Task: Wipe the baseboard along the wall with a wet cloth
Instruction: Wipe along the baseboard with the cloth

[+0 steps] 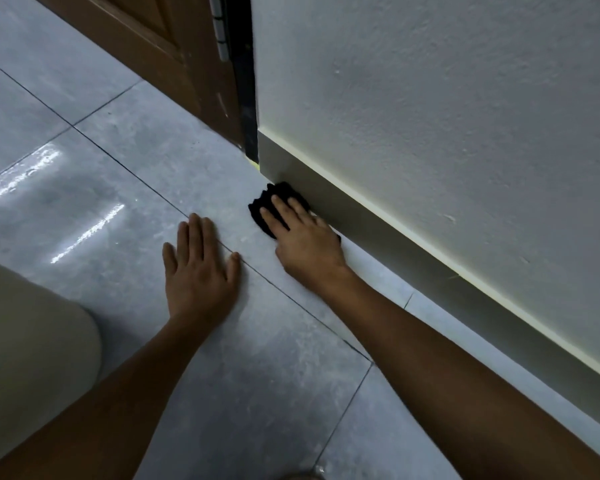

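At centre frame, a person's right hand point(303, 237) presses a crumpled black cloth point(274, 202) with flat fingers against the foot of the grey baseboard point(361, 216) near the brown wooden door point(153, 46), while the open left hand point(200, 271) rests flat on the grey tiled floor point(118, 168), apparently for support.

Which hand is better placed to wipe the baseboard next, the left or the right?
The right hand: it presses the black cloth against the baseboard, near the door. The left hand lies flat on the floor, apart from the cloth, and probably supports the body.
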Demonstrator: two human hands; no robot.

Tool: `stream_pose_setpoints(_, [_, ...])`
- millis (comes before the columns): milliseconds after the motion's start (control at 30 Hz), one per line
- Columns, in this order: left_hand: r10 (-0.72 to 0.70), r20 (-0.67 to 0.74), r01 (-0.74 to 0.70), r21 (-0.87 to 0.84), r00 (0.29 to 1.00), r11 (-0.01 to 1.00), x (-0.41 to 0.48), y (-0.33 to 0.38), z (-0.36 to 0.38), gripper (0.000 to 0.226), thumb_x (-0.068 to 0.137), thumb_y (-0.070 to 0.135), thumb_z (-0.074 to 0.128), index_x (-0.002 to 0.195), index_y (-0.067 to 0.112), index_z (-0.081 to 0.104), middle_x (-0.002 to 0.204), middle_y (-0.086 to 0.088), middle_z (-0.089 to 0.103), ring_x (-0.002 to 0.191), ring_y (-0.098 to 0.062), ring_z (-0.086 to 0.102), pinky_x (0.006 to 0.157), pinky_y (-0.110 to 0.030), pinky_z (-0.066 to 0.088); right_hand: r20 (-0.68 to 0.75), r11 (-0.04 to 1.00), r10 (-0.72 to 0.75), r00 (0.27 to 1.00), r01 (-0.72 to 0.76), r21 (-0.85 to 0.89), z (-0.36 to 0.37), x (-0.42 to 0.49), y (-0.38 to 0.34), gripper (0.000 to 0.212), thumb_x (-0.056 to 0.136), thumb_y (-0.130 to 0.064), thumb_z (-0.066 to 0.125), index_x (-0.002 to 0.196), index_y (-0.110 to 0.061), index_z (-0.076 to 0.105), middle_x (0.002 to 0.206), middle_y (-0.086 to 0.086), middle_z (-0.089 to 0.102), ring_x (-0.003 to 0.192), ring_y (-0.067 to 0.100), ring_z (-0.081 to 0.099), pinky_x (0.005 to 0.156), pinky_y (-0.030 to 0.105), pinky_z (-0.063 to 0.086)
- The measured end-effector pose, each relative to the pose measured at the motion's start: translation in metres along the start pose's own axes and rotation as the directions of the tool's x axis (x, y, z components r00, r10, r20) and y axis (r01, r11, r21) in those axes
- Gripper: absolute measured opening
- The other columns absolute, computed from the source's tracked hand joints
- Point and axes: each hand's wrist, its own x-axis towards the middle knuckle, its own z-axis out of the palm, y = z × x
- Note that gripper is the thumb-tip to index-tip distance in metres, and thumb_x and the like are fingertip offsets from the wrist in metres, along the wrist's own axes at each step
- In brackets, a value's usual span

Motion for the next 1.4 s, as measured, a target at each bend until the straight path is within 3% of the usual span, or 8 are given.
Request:
stream_pose_setpoints(67, [0.008, 0.022, -0.008, -0.008, 1.000, 1.000, 0.000, 0.000, 0.000, 0.076, 0.089, 0.056, 0.009, 0.149, 0.011, -0.005, 0.158, -0.009, -0.008, 0.143, -0.020, -0.014, 0.115, -0.038, -0.011, -0.062, 0.999, -0.016, 0.998, 0.012, -0.050, 0.006, -0.034, 0.022, 0.057, 0.076, -0.019, 0.046, 0.133, -0.023, 0.052, 0.142, 0.002, 0.047, 0.122, 0.022, 0.049, 0.078, 0.034, 0.046])
stream_pose_setpoints(133, [-0.001, 0.028, 0.001, -0.026, 1.000, 1.000, 0.000, 0.002, -0.002, 0.077, 0.090, 0.055, 0.012, 0.149, 0.009, -0.004, 0.158, -0.011, -0.008, 0.143, -0.021, -0.014, 0.115, -0.039, -0.011, -0.102, 0.992, -0.049, 0.994, 0.036, -0.124, 0.014, -0.077, 0.048, 0.055, 0.076, -0.010, 0.046, 0.129, -0.018, 0.056, 0.137, 0.004, 0.053, 0.112, 0.024, 0.055, 0.068, 0.033, 0.044])
stream_pose_setpoints(333, [0.185, 0.043, -0.182, -0.067, 0.982, 0.981, -0.020, 0.042, 0.003, 0.078, 0.089, 0.057, 0.011, 0.149, 0.008, -0.002, 0.157, -0.010, -0.006, 0.143, -0.019, -0.013, 0.115, -0.036, -0.012, -0.065, 0.920, -0.116, 0.991, 0.083, -0.382, 0.008, -0.199, 0.112, 0.051, 0.086, -0.003, 0.031, 0.133, -0.005, 0.049, 0.137, 0.013, 0.051, 0.113, 0.030, 0.054, 0.074, 0.037, 0.044])
stream_pose_setpoints(533, [0.278, 0.113, -0.268, -0.095, 0.954, 0.959, -0.045, 0.092, 0.019, 0.078, 0.088, 0.058, 0.005, 0.148, 0.009, -0.009, 0.156, -0.009, -0.013, 0.142, -0.019, -0.019, 0.114, -0.036, -0.014, -0.265, 0.939, -0.071, 0.962, -0.025, -0.342, -0.022, -0.216, 0.114, 0.048, 0.095, 0.000, 0.022, 0.134, -0.004, 0.050, 0.140, 0.015, 0.047, 0.117, 0.031, 0.044, 0.076, 0.038, 0.040])
stream_pose_setpoints(767, [0.301, 0.139, -0.299, -0.042, 0.943, 0.953, -0.048, 0.093, 0.018, 0.076, 0.088, 0.058, 0.004, 0.146, 0.011, -0.012, 0.156, -0.008, -0.013, 0.142, -0.019, -0.017, 0.114, -0.037, -0.010, -0.102, 0.951, 0.016, 0.995, -0.046, -0.305, 0.016, -0.211, 0.109, 0.052, 0.089, -0.005, 0.027, 0.138, -0.007, 0.045, 0.143, 0.011, 0.045, 0.117, 0.029, 0.053, 0.077, 0.036, 0.041])
stream_pose_setpoints(1000, [0.298, 0.123, -0.288, -0.091, 0.947, 0.953, -0.051, 0.102, 0.013, 0.075, 0.087, 0.055, 0.003, 0.148, 0.010, -0.004, 0.154, -0.004, -0.014, 0.142, -0.018, -0.017, 0.114, -0.036, -0.011, -0.305, 0.965, -0.003, 0.952, -0.077, -0.251, -0.014, -0.210, 0.108, 0.051, 0.093, 0.002, 0.024, 0.137, -0.006, 0.046, 0.145, 0.013, 0.041, 0.119, 0.031, 0.048, 0.080, 0.038, 0.044])
stream_pose_setpoints(1200, [0.378, 0.188, -0.367, -0.093, 0.907, 0.926, -0.063, 0.113, 0.022, 0.075, 0.087, 0.057, 0.001, 0.146, 0.013, -0.015, 0.153, -0.004, -0.021, 0.140, -0.016, -0.023, 0.112, -0.032, -0.017, -0.079, 0.976, 0.081, 0.994, -0.095, -0.195, 0.022, -0.189, 0.098, 0.064, 0.080, -0.006, 0.024, 0.140, -0.018, 0.044, 0.146, 0.004, 0.042, 0.119, 0.022, 0.052, 0.076, 0.031, 0.045])
stream_pose_setpoints(1400, [0.395, 0.199, -0.389, -0.071, 0.897, 0.919, -0.062, 0.110, 0.020, 0.076, 0.087, 0.058, 0.001, 0.145, 0.013, -0.015, 0.155, -0.005, -0.016, 0.142, -0.018, -0.018, 0.114, -0.035, -0.011, -0.003, 0.980, 0.117, 0.993, -0.116, -0.162, 0.029, -0.242, 0.125, 0.068, 0.077, -0.003, 0.025, 0.141, -0.018, 0.039, 0.145, 0.005, 0.042, 0.118, 0.025, 0.047, 0.073, 0.033, 0.045])
